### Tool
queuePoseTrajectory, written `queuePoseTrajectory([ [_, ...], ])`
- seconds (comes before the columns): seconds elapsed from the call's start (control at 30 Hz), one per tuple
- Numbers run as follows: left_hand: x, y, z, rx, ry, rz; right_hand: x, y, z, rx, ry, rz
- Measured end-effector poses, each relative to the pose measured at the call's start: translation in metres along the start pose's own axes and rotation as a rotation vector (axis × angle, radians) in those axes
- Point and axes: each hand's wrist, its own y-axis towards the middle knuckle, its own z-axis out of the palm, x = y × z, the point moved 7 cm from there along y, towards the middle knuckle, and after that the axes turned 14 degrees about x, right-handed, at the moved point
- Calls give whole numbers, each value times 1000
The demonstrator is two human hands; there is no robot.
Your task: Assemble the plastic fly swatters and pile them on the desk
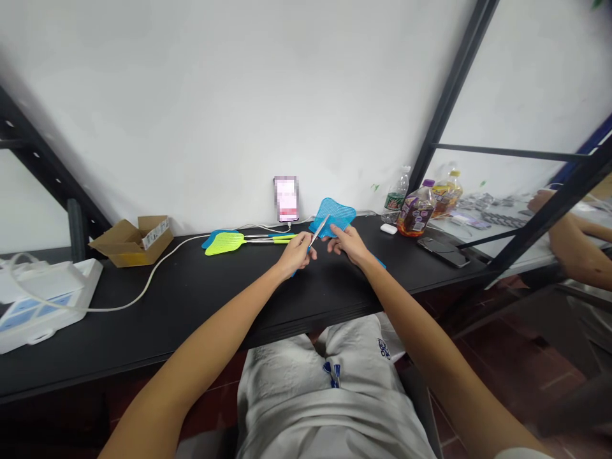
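Note:
My left hand (295, 254) is closed around the handle of a blue fly swatter, whose thin metal rod (319, 232) slants up to the right. At the rod's far end is a blue mesh swatter head (336, 209). My right hand (348, 244) holds the lower edge of the mesh, thumb on top and the other fingers curled below. A blue tip (381, 262) shows beside my right forearm, its other end hidden. Left of my hands, a yellow-green fly swatter (224, 243) lies partly over another blue swatter (209, 238).
A phone (287, 199) leans on the wall, cable attached. An open cardboard box (136, 242) and white power strip (52, 299) are left. Bottles (417, 209), a white case (389, 228) and a dark phone (444, 252) stand right, near a metal frame. Another person's arm (568, 236) is beyond.

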Motion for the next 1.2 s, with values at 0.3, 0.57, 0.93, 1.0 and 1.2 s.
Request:
queuePoseTrajectory([
  [0.3, 11, 6, -14, -95, 388, 43, 6, -4, -29, -232, 195, -110],
  [0.57, 8, 6, -14, -108, 461, 80, 6, -5, -29, -247, 263, -105],
  [0.93, 8, 5, -14, -127, 479, 70, 3, -2, -36, -283, 238, -136],
  [1.0, 8, 5, -14, -129, 487, 70, 2, -3, -37, -295, 234, -133],
  [1.2, 7, 4, -13, -128, 486, 68, 2, -4, -38, -324, 207, -113],
])
